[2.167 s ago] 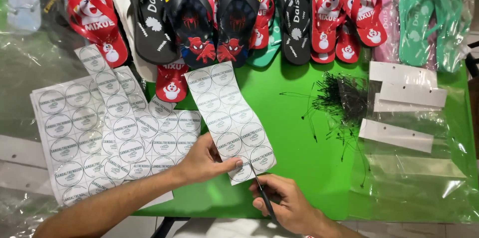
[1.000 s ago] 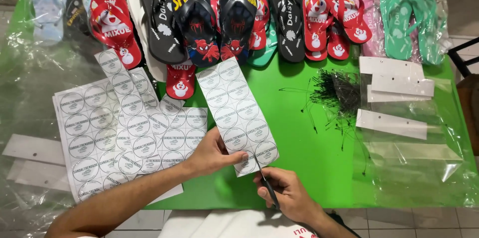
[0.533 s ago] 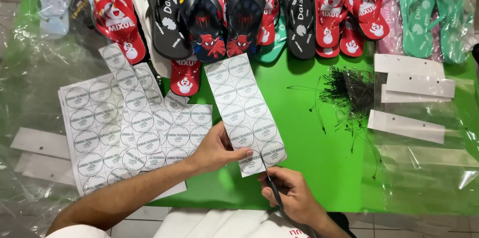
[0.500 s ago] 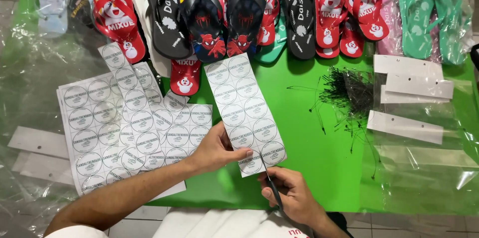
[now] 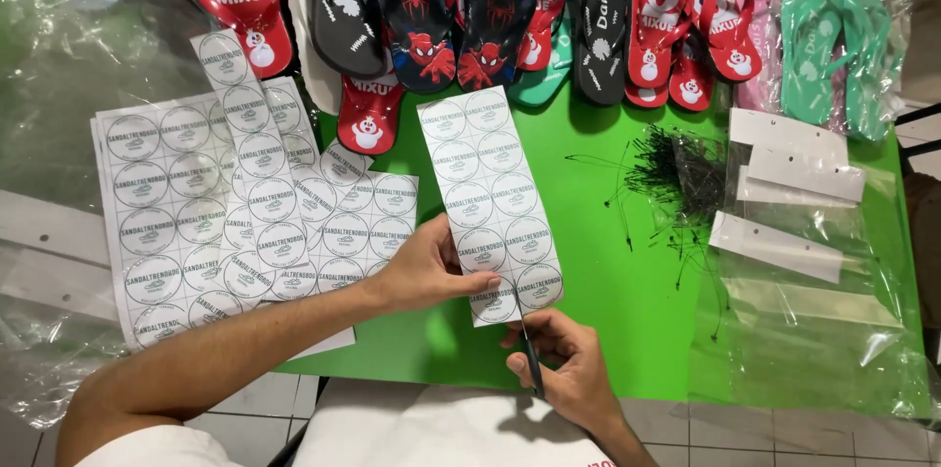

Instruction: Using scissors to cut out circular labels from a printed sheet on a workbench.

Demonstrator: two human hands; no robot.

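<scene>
A green table (image 5: 608,310) carries a row of flip-flops (image 5: 510,16) along its 12 o'clock edge, and loose sticker sheets (image 5: 196,222) lie at 9 o'clock. Near the centre, the left hand (image 5: 426,266) pinches a two-column strip of round labels (image 5: 492,197). At 6 o'clock, the right hand (image 5: 569,364) grips dark scissors (image 5: 529,359), blades at the strip's lower edge.

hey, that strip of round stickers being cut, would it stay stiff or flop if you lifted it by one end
The sticker strip looks like thin paper, so it would probably droop. The left hand steadies it near the scissors, which hints it slides easily. It likely weighs almost nothing.
</scene>
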